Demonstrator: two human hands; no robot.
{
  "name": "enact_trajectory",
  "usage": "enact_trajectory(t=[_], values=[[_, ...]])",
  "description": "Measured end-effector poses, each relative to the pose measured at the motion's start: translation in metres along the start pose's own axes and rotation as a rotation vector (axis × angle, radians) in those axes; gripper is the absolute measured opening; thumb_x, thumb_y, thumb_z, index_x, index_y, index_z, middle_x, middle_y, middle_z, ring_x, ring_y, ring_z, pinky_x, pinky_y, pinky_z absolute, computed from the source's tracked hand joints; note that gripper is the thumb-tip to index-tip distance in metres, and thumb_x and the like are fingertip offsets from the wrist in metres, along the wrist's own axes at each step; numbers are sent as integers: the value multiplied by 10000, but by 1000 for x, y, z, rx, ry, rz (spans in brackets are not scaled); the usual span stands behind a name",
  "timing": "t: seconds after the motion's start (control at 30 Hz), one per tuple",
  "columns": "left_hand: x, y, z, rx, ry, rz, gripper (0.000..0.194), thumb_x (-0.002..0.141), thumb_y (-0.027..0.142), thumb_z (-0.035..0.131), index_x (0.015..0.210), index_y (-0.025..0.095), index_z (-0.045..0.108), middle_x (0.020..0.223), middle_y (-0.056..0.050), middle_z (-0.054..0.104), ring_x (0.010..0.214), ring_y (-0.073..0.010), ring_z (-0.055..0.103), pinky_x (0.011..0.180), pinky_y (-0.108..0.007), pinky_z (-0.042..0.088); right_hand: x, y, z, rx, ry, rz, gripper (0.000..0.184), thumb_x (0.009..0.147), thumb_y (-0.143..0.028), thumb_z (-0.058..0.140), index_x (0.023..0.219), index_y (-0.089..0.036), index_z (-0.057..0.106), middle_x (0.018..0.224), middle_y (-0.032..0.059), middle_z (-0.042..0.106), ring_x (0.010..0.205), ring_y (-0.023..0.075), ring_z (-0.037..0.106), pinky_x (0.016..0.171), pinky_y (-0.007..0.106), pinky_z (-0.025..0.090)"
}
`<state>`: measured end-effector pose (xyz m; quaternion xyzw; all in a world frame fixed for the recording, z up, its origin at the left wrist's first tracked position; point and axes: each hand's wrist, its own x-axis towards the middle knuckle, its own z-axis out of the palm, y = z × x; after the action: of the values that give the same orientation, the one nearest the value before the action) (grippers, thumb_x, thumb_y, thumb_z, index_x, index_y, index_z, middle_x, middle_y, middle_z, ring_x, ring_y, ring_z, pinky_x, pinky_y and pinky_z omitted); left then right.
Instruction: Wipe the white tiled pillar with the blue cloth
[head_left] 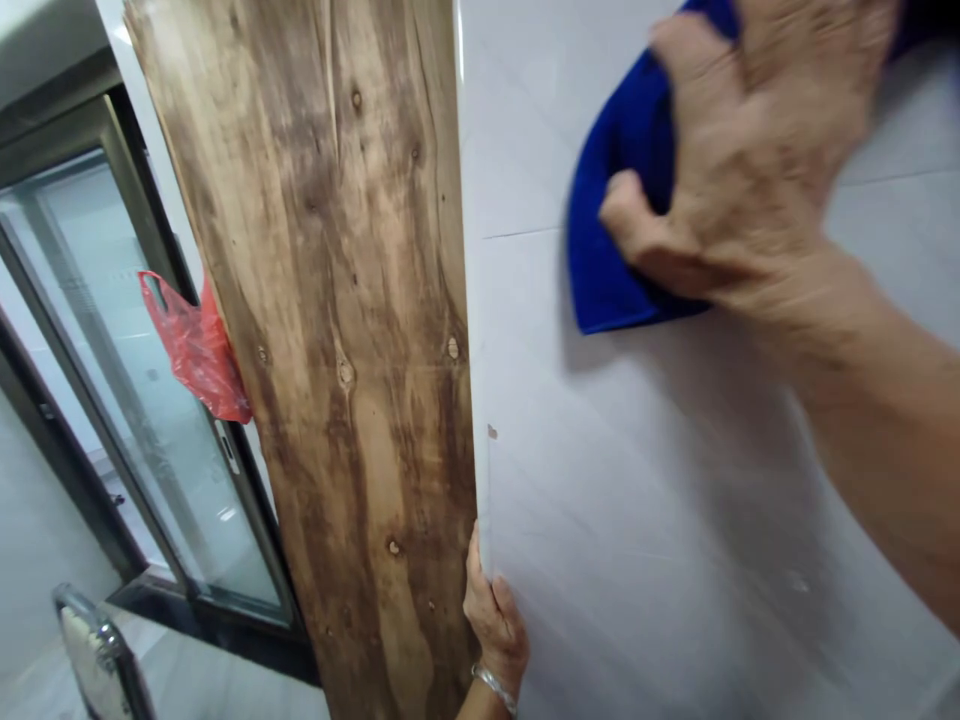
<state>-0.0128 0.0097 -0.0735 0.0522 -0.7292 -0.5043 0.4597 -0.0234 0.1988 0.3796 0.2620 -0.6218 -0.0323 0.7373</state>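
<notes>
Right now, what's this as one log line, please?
left hand: at edge of wall | right hand: on blue cloth, at wall | red bag: beside wood panel

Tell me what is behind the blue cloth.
Pale tiled wall surrounds the blue cloth and continues behind it; the right hand is on top. The patch directly covered cannot be seen.

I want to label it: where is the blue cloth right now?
In the head view's upper right, the blue fabric cloth is under the person's right hand, against the pale, glossy surface, right of the brown wood-grained panel.
</notes>
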Motion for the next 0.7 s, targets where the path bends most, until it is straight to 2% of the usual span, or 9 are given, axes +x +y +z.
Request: enact_trajectory(t=[0.03,0.07,0.13,0.17,0.23,0.4,0.57,0.63,0.7], values=[[-1,-2,0,-7,4,-1,600,959,468,331,1429,115,451,1404,-195,586,1296,-241,572,1093,-369,475,1,-7,3,49,-24,-16,629,865,-504,235,355,-154,351,1549,137,218,1349,414,340,1003,597,269],[-1,-2,1,-17,4,-9,607,957,472,336,1430,110,447,1395,-199,592,1295,-242,574,1088,-366,478,-1,-17,6,97,-38,-23,639,874,-509,247,441,-105,489,1554,130,244,1383,479,225,1059,588,224],[-1,-1,0,-37,-9,-42,628,952,493,337,1434,104,440,1380,-207,602,1290,-246,578,1085,-365,480,-12,-43,12,169,-44,-40,566,895,-457,343,899,-3,682,1569,168,273,1440,418,183,1141,582,131],[-1,1,-1,-49,-18,-67,642,950,507,336,1439,104,433,1380,-209,601,1295,-248,574,1088,-366,477,-20,-57,14,195,-49,-43,545,896,-419,408,1133,16,634,1568,189,290,1456,389,189,1164,585,111],[1,9,-4,-84,-42,-125,670,941,536,348,1453,109,412,1397,-208,587,1311,-249,559,1103,-364,465,-39,-82,16,254,-66,-57,612,874,-350,510,1376,-1,481,1566,210,315,1479,363,182,1191,600,106],[3,38,-16,-259,-73,-225,607,960,531,309,1438,180,439,1498,-132,507,1403,-213,454,1196,-365,367,-95,-130,13,390,-161,-138,672,841,-275,570,1462,-79,404,1582,166,323,1501,306,204,1236,576,148],[-21,45,-38,-493,126,-300,648,937,576,321,1410,154,457,1527,-156,457,1422,-246,426,1228,-427,334,-155,-155,5,572,-171,-244,486,907,-181,504,1387,-106,495,1444,144,533,1362,219,467,1149,411,378],[-33,37,-48,-558,140,-414,724,887,653,348,1371,138,502,1470,-191,514,1372,-291,489,1201,-469,379,-184,-168,-3,746,-102,-251,384,942,-174,468,1313,-128,556,1265,116,673,1208,179,597,1021,340,480],[-43,25,-57,-638,60,-627,798,809,743,377,1317,158,568,1394,-191,586,1332,-328,530,1166,-498,425,-215,-189,-18,977,-88,-160,341,973,-201,412,1263,-166,588,1122,76,733,1037,159,675,926,319,529]])
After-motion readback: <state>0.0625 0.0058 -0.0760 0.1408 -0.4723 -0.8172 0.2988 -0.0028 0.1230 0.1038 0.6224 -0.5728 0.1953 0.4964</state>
